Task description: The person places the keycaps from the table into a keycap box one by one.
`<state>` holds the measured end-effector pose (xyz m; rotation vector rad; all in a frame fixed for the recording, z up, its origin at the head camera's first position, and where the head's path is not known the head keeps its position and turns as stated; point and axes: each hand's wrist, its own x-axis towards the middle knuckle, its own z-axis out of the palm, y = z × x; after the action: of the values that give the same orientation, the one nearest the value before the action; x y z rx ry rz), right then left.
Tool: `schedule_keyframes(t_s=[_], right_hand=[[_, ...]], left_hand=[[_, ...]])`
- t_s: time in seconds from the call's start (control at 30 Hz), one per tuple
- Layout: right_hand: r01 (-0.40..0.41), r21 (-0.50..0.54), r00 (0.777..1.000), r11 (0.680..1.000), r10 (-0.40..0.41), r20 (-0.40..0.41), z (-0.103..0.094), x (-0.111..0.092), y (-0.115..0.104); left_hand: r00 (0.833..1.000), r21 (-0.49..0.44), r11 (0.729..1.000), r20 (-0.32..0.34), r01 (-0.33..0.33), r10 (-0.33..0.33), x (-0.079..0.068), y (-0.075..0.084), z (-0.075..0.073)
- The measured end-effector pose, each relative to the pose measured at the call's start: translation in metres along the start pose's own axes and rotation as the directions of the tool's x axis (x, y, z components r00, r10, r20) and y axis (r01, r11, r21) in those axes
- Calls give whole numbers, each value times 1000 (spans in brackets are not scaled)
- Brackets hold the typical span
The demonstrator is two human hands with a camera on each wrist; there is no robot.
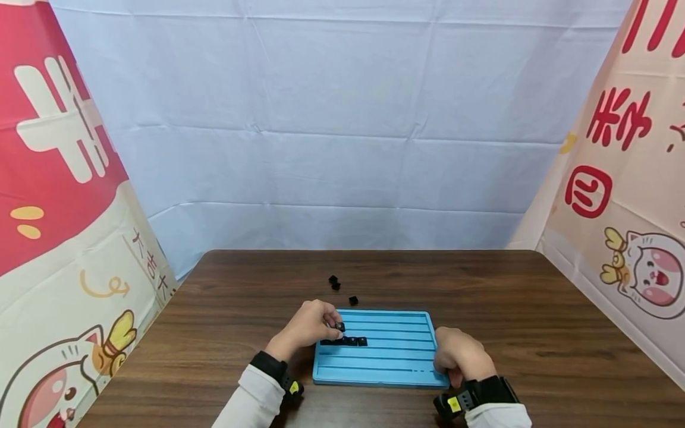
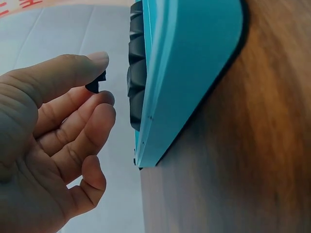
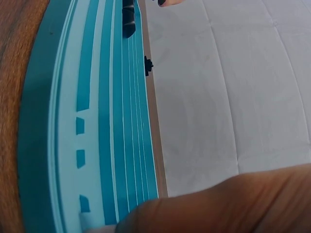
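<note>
A light-blue tray (image 1: 382,360) with long parallel grooves lies on the table. Several black keycaps (image 1: 353,342) sit side by side in one groove, toward its left end. Above that row, my left hand (image 1: 310,324) pinches another small black keycap (image 2: 96,82) between thumb and fingertips; its other fingers are bent in the left wrist view. At the tray's right end, my right hand (image 1: 461,352) grips the edge, and its thumb (image 3: 209,201) shows large in the right wrist view. The rest of its fingers are hidden there.
Beyond the tray's far edge lie loose black keycaps, a small cluster (image 1: 334,283) and a single keycap (image 1: 353,301) nearer the tray. The brown wooden table (image 1: 257,279) reaches back to a pale cloth (image 1: 342,166), with printed cloths at both sides.
</note>
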<state>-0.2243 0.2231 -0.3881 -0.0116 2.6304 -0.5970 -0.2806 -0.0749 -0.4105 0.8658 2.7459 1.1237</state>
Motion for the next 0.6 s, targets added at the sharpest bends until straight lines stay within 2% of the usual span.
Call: schedule_keyframes(t_s=[0.27,0.6], right_hand=[[-16,1,1000,1000,16,4,0,2,1],[-14,5,1000,1000,14,-3,0,1,0]], left_hand=[[999,21,999,11,-35,35,6,6,6],[998,64,997,39,-42,40,14,15,16]])
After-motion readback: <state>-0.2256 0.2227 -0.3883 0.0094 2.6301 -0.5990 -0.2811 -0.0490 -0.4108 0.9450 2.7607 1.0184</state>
